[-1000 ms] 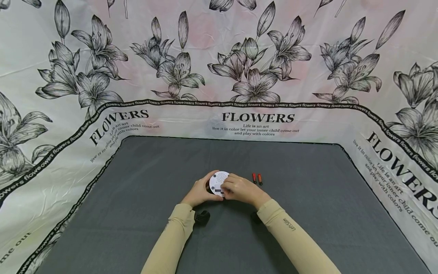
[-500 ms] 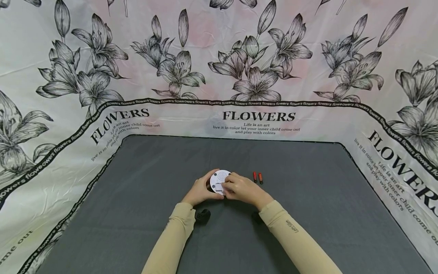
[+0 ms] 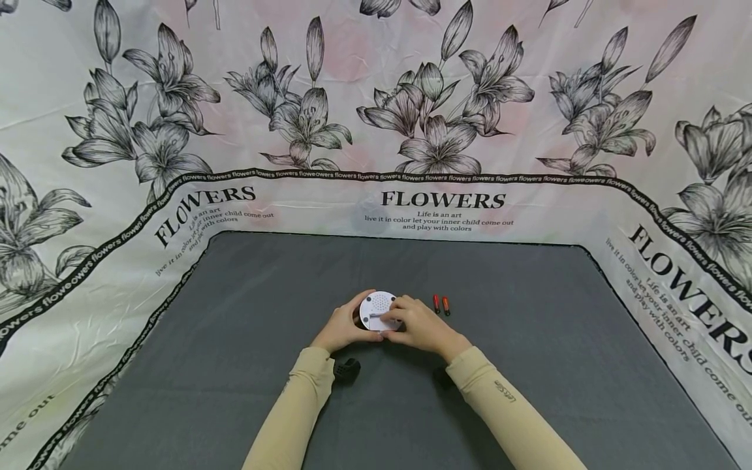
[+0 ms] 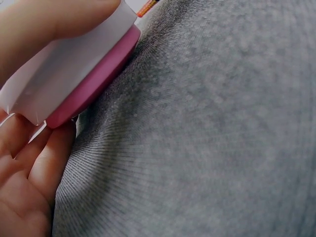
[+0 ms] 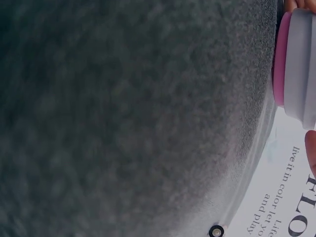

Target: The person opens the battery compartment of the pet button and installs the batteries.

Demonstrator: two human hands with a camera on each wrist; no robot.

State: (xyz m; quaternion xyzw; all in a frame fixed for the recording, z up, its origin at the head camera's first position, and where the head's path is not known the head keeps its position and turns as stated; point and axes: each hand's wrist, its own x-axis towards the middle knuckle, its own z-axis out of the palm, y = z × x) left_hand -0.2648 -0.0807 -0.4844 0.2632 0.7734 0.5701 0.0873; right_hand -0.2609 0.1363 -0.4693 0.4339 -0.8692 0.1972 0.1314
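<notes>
A round white device (image 3: pixel 376 305) with a pink rim on its far side is held off centre on the grey cloth, its back turned up. Speaker holes, small dark feet and a rectangular battery compartment show on that back. My left hand (image 3: pixel 346 326) grips it from the left, thumb along the near edge and fingers round the far side. Bent fingers of my right hand (image 3: pixel 420 326) work at the compartment, with the thumb at the near edge; they cover the right part of the back. In the left wrist view the device's white side (image 4: pixel 74 64) shows under my thumb.
Two red-and-black batteries, a left one (image 3: pixel 437 303) and a right one (image 3: pixel 446 306), lie just beyond my right hand. The grey cloth (image 3: pixel 264 294) has a white floral border (image 3: pixel 323 209). A dark wrist-camera piece (image 3: pixel 348 371) sits by my left cuff.
My right thumb has shifted down to the device's near edge while the fingers stay at the compartment. A dark slit shows there now, where it looked pale half a second ago.
</notes>
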